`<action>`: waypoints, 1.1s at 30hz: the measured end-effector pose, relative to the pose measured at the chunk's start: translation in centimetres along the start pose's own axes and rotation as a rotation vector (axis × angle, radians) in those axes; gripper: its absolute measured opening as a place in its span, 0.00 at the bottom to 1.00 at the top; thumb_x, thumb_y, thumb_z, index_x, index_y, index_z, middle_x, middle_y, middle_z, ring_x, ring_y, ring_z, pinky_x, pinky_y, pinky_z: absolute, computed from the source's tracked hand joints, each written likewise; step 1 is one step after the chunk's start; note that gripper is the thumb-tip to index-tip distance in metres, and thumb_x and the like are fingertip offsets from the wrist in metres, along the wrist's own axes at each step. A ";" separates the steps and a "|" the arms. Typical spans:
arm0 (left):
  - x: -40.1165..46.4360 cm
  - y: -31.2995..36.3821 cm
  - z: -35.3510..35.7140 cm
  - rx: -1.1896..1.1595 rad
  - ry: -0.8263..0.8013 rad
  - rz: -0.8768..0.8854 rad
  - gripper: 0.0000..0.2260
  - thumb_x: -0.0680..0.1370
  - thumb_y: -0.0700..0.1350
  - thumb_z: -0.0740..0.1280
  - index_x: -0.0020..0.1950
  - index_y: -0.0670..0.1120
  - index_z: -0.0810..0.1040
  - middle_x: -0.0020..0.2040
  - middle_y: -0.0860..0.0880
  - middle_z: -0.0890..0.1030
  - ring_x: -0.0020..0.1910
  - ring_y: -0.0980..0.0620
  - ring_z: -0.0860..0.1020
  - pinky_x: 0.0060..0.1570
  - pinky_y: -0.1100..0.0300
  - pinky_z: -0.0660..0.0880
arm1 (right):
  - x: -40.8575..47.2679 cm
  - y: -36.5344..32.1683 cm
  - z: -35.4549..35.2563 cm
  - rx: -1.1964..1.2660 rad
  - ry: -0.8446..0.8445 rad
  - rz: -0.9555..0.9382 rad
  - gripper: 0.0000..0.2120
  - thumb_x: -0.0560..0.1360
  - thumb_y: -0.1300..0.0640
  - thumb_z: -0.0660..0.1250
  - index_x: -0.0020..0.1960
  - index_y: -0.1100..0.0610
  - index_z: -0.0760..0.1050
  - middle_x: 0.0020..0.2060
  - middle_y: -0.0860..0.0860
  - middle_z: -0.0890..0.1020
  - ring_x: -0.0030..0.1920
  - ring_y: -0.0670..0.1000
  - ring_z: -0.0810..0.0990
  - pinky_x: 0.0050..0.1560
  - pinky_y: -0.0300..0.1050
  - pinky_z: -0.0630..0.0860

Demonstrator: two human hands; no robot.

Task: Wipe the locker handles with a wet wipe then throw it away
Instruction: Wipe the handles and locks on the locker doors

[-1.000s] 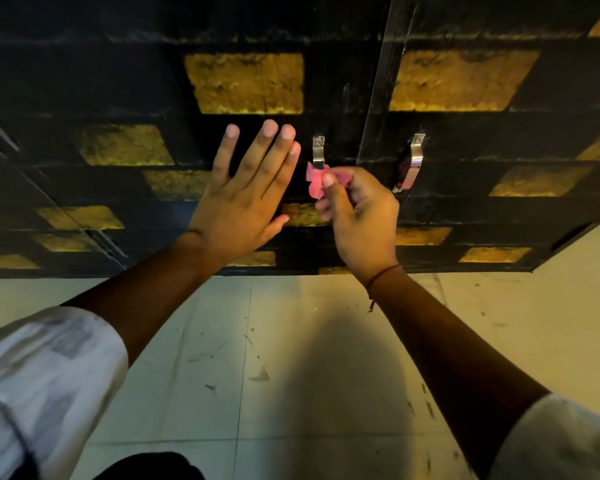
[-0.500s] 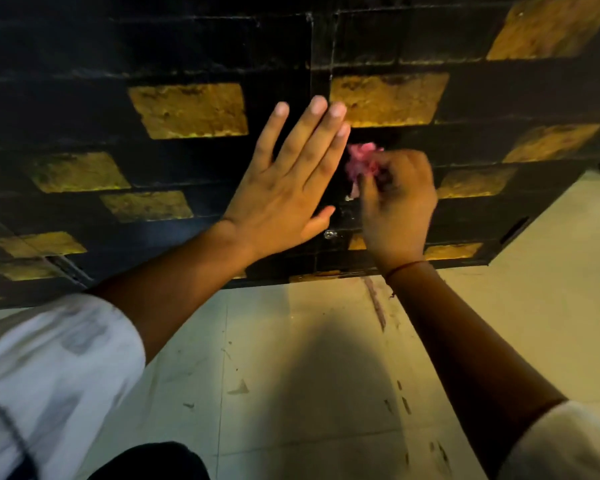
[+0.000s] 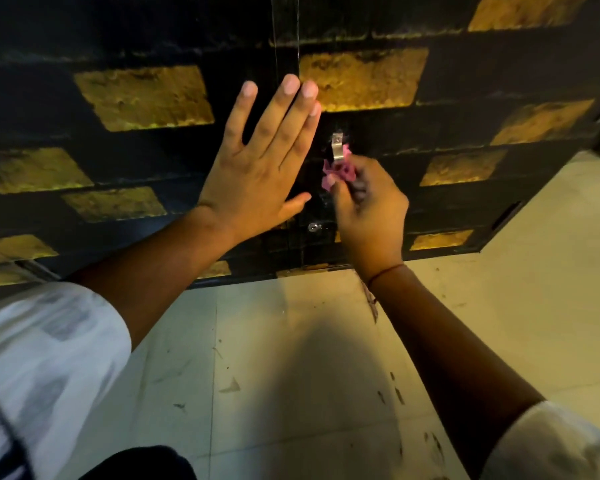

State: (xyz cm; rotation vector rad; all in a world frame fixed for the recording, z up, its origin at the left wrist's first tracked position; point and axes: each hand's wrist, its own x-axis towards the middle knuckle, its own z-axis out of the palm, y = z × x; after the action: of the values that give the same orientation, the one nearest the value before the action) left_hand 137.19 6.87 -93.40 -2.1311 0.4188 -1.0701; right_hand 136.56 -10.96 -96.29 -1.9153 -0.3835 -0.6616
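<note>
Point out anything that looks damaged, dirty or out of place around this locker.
Nothing looks broken. The floor before the locker bears dark scuffs and smudges. The metal handle sits straight, with the pink wipe bunched against it in the right hand. The left hand lies flat on the door.

No text, label, brand, number or sign can be read anywhere. The black locker doors [image 3: 361,188] carry only plain gold patches with no lettering on them. The metal handle [image 3: 337,146] and the small keyhole [image 3: 314,227] below it bear no legible marking either.
</note>
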 end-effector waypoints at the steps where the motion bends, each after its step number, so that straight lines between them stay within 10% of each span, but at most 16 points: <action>1: 0.0 -0.1 0.0 0.003 0.002 -0.004 0.49 0.78 0.71 0.56 0.83 0.36 0.46 0.82 0.38 0.53 0.81 0.39 0.58 0.75 0.37 0.52 | 0.1 0.0 0.1 -0.016 -0.012 -0.001 0.09 0.79 0.57 0.69 0.58 0.57 0.79 0.50 0.47 0.83 0.52 0.44 0.81 0.54 0.44 0.80; 4: 0.0 -0.1 -0.1 -0.002 -0.008 -0.002 0.49 0.78 0.70 0.56 0.83 0.35 0.46 0.82 0.37 0.52 0.81 0.38 0.58 0.75 0.37 0.52 | 0.7 0.5 0.1 -0.059 -0.072 0.039 0.08 0.78 0.53 0.70 0.53 0.56 0.81 0.46 0.50 0.82 0.47 0.45 0.79 0.50 0.38 0.77; 8: 0.0 0.0 -0.2 0.006 -0.003 0.001 0.49 0.78 0.70 0.57 0.83 0.36 0.46 0.82 0.37 0.53 0.81 0.38 0.58 0.75 0.36 0.52 | 1.8 1.3 -0.1 0.016 -0.204 0.125 0.11 0.77 0.48 0.69 0.47 0.57 0.80 0.44 0.54 0.82 0.45 0.52 0.82 0.47 0.55 0.80; 16: 0.0 0.0 0.1 -0.010 0.000 -0.005 0.48 0.78 0.70 0.57 0.83 0.36 0.46 0.82 0.37 0.54 0.81 0.38 0.58 0.74 0.36 0.51 | 0.7 -0.6 -0.7 0.536 -0.168 0.394 0.11 0.82 0.58 0.63 0.61 0.59 0.80 0.42 0.48 0.83 0.25 0.46 0.72 0.24 0.38 0.68; 33: 0.1 -0.1 0.0 -0.015 -0.005 -0.003 0.48 0.78 0.70 0.57 0.83 0.36 0.45 0.82 0.37 0.51 0.81 0.38 0.57 0.74 0.35 0.50 | -0.1 0.0 -0.7 0.230 -0.063 0.272 0.11 0.82 0.60 0.63 0.62 0.56 0.79 0.52 0.49 0.83 0.35 0.50 0.82 0.33 0.47 0.81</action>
State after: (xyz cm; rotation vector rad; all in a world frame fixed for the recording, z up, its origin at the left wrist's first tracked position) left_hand 137.21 6.92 -93.27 -2.1479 0.4231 -1.0657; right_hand 136.24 -11.54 -96.14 -1.7304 -0.2211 -0.3624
